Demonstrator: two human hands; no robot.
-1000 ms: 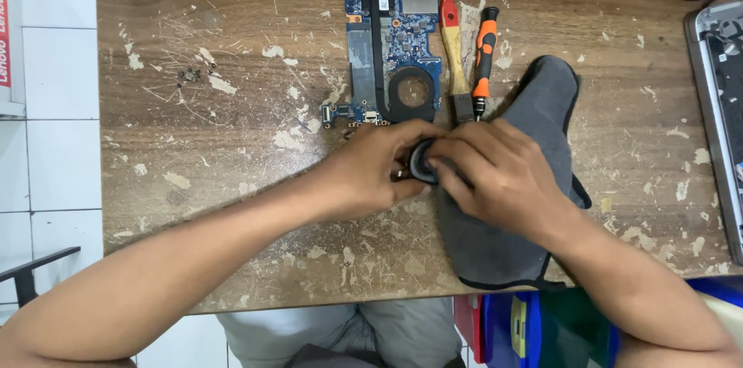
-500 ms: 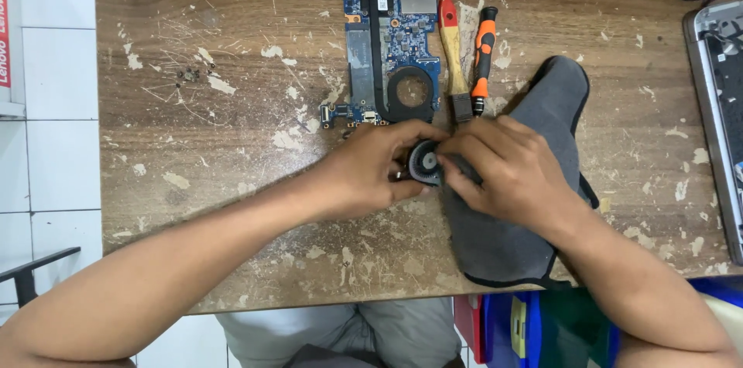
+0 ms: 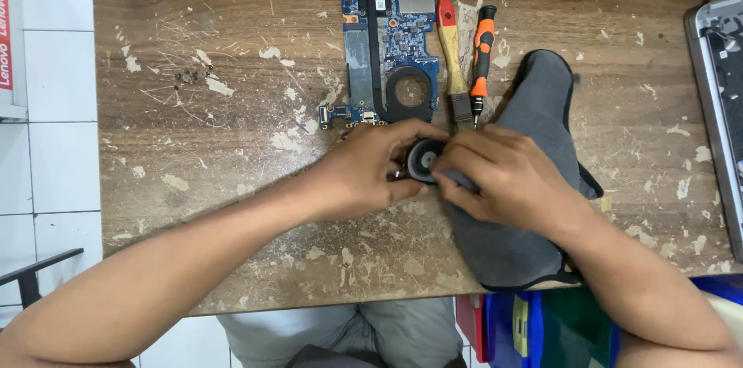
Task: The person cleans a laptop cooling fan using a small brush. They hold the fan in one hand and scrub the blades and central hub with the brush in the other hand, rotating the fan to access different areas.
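Holding a small round black fan [image 3: 424, 159] between them, both hands meet just below the middle of a worn, paint-flecked wooden table [image 3: 232, 205]. The left hand [image 3: 371, 171] curls its fingers closed around the fan's left edge, while the right hand [image 3: 507, 178] grips a fold of grey cloth [image 3: 542, 105] and presses it against the fan's right side. The rest of the cloth spreads out under the right hand and wrist, reaching from near the tools down to the table's near edge. Just above the hands lies a blue circuit board [image 3: 387, 35], long and narrow, with a round cut-out at its lower end and a grey rectangular plate at the top. Beside it on the right rest a brush with a red and wooden handle [image 3: 449, 51], and, touching or almost touching the brush, an orange and black screwdriver [image 3: 481, 58], both pointing toward the hands. A few tiny dark screws [image 3: 186, 76] sit well apart to the left. At the right edge lies part of a grey laptop shell [image 3: 716, 97], and at the far left edge a white box with a red strip of lettering [image 3: 6, 27] stands over white tiles. Blue and yellow containers [image 3: 526, 329] show below the table's near edge.
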